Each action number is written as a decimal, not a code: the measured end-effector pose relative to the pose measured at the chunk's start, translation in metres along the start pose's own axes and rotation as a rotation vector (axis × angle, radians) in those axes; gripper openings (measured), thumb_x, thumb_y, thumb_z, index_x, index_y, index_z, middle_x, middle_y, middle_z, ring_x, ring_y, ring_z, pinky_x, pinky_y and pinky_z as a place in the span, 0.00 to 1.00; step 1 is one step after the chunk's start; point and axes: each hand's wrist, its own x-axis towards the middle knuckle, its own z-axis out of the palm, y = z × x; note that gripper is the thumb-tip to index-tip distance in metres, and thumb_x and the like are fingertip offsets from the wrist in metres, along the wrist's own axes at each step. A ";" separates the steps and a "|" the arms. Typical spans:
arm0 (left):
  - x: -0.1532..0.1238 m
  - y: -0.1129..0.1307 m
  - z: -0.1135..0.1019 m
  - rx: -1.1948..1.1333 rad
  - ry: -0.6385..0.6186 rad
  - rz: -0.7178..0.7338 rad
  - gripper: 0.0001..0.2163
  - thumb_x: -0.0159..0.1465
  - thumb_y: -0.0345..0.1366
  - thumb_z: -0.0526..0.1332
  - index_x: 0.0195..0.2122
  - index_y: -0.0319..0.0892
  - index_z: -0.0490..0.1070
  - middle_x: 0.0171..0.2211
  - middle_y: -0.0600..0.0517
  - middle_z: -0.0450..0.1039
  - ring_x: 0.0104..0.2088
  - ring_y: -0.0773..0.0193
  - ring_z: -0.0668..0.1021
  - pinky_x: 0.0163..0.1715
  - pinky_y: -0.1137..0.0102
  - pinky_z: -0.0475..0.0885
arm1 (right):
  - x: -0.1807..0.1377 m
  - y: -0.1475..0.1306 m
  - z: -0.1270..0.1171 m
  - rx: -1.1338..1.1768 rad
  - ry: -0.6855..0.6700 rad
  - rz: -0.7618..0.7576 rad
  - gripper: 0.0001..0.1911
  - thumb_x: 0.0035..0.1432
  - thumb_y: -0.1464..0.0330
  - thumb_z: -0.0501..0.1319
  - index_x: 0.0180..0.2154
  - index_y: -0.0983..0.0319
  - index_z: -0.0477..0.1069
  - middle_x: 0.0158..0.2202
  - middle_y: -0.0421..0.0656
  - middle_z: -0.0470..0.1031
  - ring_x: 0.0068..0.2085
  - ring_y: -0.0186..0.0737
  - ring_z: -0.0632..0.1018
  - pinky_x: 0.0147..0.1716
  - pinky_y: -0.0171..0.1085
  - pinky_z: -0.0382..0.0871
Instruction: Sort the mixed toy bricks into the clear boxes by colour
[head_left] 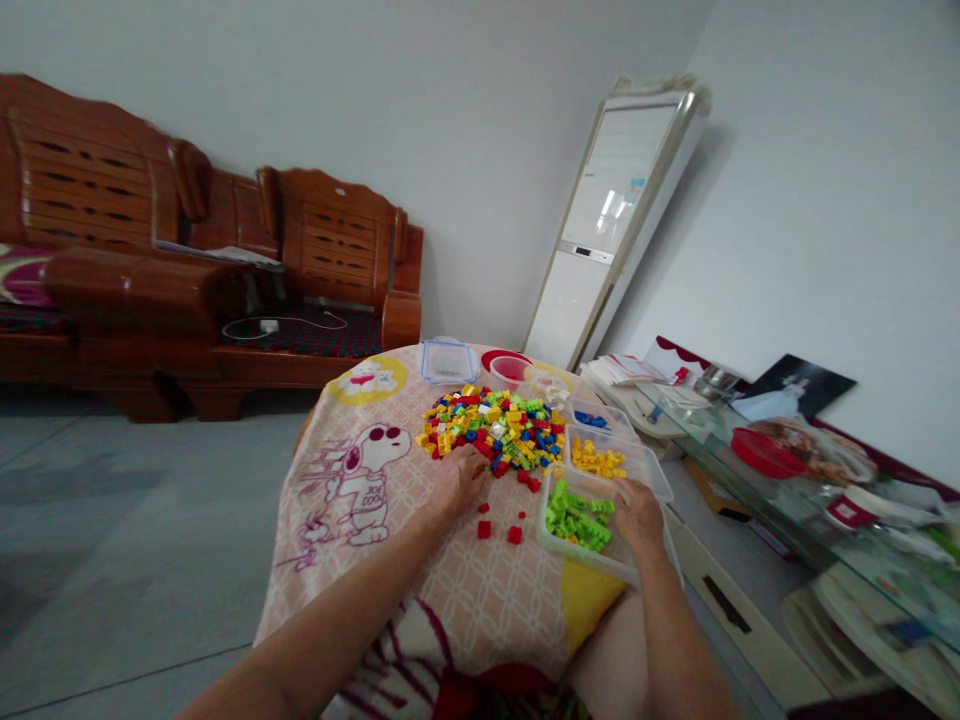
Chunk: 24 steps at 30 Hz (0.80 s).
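Observation:
A heap of mixed plastic building bricks (pixel 517 425) in red, yellow, blue, green and white lies on the cloth-covered table. At its near left edge, my left hand (pixel 459 480) has its fingers curled down against the bricks; whatever they hold is hidden. My right hand (pixel 640 515) is over the right side of a clear container of green bricks (pixel 574 520), fingers bent together inside the rim. I cannot make out anything between them. Behind that container are yellow bricks (pixel 596 457) and blue bricks (pixel 590 419) in further clear containers. Several red bricks (pixel 484 530) lie loose between my hands.
A lidded clear box (pixel 447 361) and a round tub (pixel 511 371) on something red stand at the table's back. A glass-topped cabinet (pixel 720 440) with a red bowl (pixel 766 452) is on the right. Wooden seats (pixel 337 240) and a tall white appliance (pixel 611 220) stand beyond.

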 end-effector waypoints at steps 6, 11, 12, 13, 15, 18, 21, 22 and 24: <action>0.007 0.044 0.008 -0.165 -0.028 0.078 0.10 0.64 0.33 0.60 0.42 0.44 0.79 0.37 0.48 0.78 0.39 0.61 0.77 0.41 0.68 0.72 | 0.001 0.001 0.003 -0.001 0.038 0.014 0.17 0.54 0.70 0.55 0.42 0.60 0.79 0.42 0.48 0.81 0.46 0.45 0.78 0.51 0.44 0.70; 0.012 0.090 0.034 -0.250 -0.142 0.282 0.12 0.63 0.32 0.62 0.48 0.45 0.77 0.40 0.47 0.79 0.43 0.59 0.78 0.47 0.64 0.72 | 0.000 0.006 0.005 0.020 0.039 -0.007 0.19 0.55 0.70 0.53 0.43 0.62 0.78 0.44 0.49 0.80 0.47 0.46 0.78 0.51 0.45 0.70; 0.012 0.092 0.039 -0.254 -0.148 0.299 0.14 0.63 0.33 0.62 0.50 0.46 0.76 0.43 0.47 0.78 0.45 0.58 0.78 0.49 0.63 0.72 | -0.001 0.007 0.005 0.027 0.037 -0.011 0.19 0.54 0.70 0.53 0.44 0.62 0.78 0.45 0.50 0.80 0.47 0.47 0.78 0.52 0.45 0.70; 0.013 0.092 0.043 -0.256 -0.145 0.299 0.16 0.63 0.33 0.62 0.53 0.46 0.75 0.45 0.47 0.78 0.46 0.57 0.78 0.50 0.63 0.72 | -0.002 0.008 0.004 0.034 0.036 -0.015 0.20 0.54 0.70 0.53 0.44 0.62 0.78 0.45 0.50 0.80 0.47 0.47 0.78 0.52 0.46 0.70; 0.015 0.082 0.048 -0.244 -0.097 0.240 0.17 0.64 0.33 0.61 0.54 0.45 0.74 0.47 0.46 0.77 0.49 0.56 0.77 0.52 0.61 0.72 | -0.003 0.009 0.004 0.050 0.035 -0.025 0.20 0.54 0.70 0.53 0.45 0.62 0.78 0.45 0.49 0.80 0.47 0.46 0.78 0.52 0.45 0.70; 0.021 0.053 0.047 -0.169 0.016 0.048 0.16 0.63 0.30 0.60 0.52 0.43 0.74 0.48 0.45 0.77 0.50 0.55 0.76 0.53 0.59 0.72 | -0.004 0.009 0.005 0.050 0.038 -0.034 0.20 0.56 0.69 0.52 0.45 0.62 0.78 0.45 0.49 0.80 0.47 0.46 0.78 0.52 0.46 0.70; 0.029 0.029 0.039 -0.083 0.041 -0.077 0.15 0.60 0.29 0.62 0.49 0.41 0.76 0.49 0.44 0.76 0.51 0.53 0.76 0.54 0.58 0.71 | -0.005 0.008 0.005 0.031 0.041 -0.019 0.19 0.58 0.68 0.52 0.45 0.63 0.78 0.45 0.50 0.80 0.47 0.46 0.77 0.52 0.46 0.70; 0.031 0.025 0.037 -0.063 0.024 -0.085 0.14 0.60 0.30 0.63 0.47 0.41 0.76 0.48 0.44 0.76 0.50 0.53 0.76 0.54 0.58 0.71 | -0.004 0.007 0.005 0.028 0.041 -0.012 0.19 0.58 0.68 0.52 0.44 0.63 0.78 0.45 0.50 0.80 0.47 0.46 0.77 0.52 0.45 0.70; 0.034 0.023 0.033 -0.024 -0.035 -0.070 0.11 0.60 0.32 0.64 0.44 0.40 0.77 0.45 0.44 0.77 0.48 0.53 0.77 0.52 0.60 0.71 | -0.004 0.006 0.005 0.028 0.038 -0.009 0.18 0.57 0.69 0.53 0.44 0.62 0.78 0.44 0.49 0.80 0.47 0.45 0.77 0.52 0.44 0.69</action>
